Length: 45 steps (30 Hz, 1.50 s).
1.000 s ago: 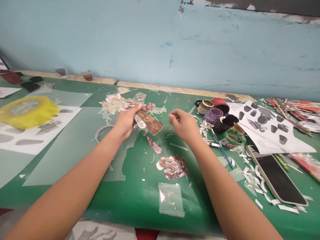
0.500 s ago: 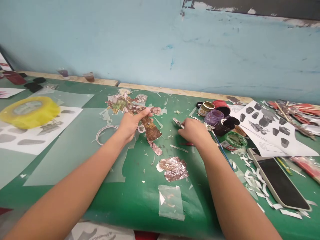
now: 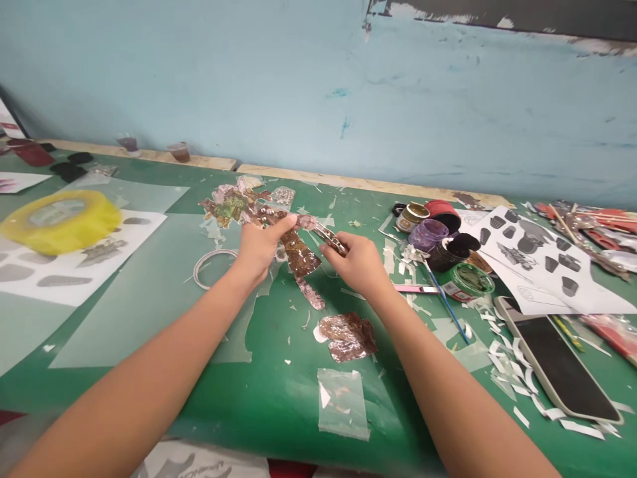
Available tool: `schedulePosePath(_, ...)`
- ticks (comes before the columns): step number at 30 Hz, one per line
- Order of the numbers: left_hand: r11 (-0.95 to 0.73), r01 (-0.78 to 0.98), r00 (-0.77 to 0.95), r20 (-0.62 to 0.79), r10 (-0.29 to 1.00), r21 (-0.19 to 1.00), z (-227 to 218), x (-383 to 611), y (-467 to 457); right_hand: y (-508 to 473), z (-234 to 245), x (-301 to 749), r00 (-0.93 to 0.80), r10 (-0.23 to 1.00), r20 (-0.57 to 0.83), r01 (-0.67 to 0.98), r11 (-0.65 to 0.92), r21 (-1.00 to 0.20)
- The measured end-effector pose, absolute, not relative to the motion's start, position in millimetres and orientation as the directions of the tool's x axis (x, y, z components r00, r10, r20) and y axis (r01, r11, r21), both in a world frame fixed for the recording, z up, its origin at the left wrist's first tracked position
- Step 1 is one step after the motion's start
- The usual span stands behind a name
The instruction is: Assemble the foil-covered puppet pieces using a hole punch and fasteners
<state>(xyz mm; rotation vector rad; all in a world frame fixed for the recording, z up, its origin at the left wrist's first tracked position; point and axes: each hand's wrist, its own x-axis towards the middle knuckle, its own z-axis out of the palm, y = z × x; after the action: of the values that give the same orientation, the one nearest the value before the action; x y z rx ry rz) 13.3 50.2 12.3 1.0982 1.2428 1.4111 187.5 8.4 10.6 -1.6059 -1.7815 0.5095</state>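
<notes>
My left hand [image 3: 259, 249] pinches a brown, glossy paper cut-out figure [image 3: 301, 255] between thumb and fingers. The figure has a green and pink upper part and pink limb-like strips. My right hand [image 3: 355, 259] grips a narrow, dark-patterned strip [image 3: 328, 234]. Its far end meets, or nearly meets, the tip of the figure's pink arm; I cannot tell if they are joined. Below them on the green table lies a loose brown, shiny cut-out [image 3: 348, 336]. A clear packet [image 3: 342, 403] with small bits is nearer the front edge.
Paint jars [image 3: 465, 282], a blue brush [image 3: 450, 309] and a pink-handled cutter [image 3: 415, 289] stand or lie at right. Beyond are a phone [image 3: 557, 358], paper scraps and a printed sheet [image 3: 602, 282]. A yellow tape roll [image 3: 107, 216] and white ring [image 3: 202, 269] are at left.
My right hand has moved left with the strip, bringing it to the figure's arm. The pink-handled cutter now shows beside the right wrist. My left hand keeps its hold, slightly shifted.
</notes>
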Motion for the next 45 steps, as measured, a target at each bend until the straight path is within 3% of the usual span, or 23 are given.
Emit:
schedulePosePath(6,-0.093,0.122,-0.274,0.124,0.954,0.988,13,10,49,8,11,187,0.016,0.979,0.205,0.729,0.129,-0.672)
schedulePosePath(11,-0.101,0.258,-0.241,0.165,0.956,0.961,18,11,44,8,9,187,0.005,0.982,0.190,0.762,0.120,-0.636)
schedulePosePath(16,-0.020,0.407,-0.253,0.134,0.958,0.913,29,15,37,7,11,187,-0.001,0.982,0.189,0.852,0.099,-0.513)
schedulePosePath(20,-0.027,0.400,-0.251,0.138,0.958,0.916,31,17,35,6,12,188,-0.010,0.983,0.182,0.903,0.087,-0.420)
schedulePosePath(23,-0.045,0.338,-0.231,0.129,0.964,0.940,27,17,36,7,11,188,-0.021,0.984,0.177,0.883,0.101,-0.459)
schedulePosePath(28,-0.035,0.169,-0.220,0.072,0.973,0.985,16,15,43,10,7,187,-0.029,0.993,0.111,0.747,0.096,-0.658)
schedulePosePath(32,-0.036,0.078,-0.181,0.050,0.982,0.996,12,15,47,11,3,188,-0.042,0.997,0.065,0.672,0.076,-0.737)
schedulePosePath(45,0.010,0.231,-0.192,0.035,0.981,0.973,21,17,39,11,5,184,-0.065,0.996,0.058,0.705,0.088,-0.704)
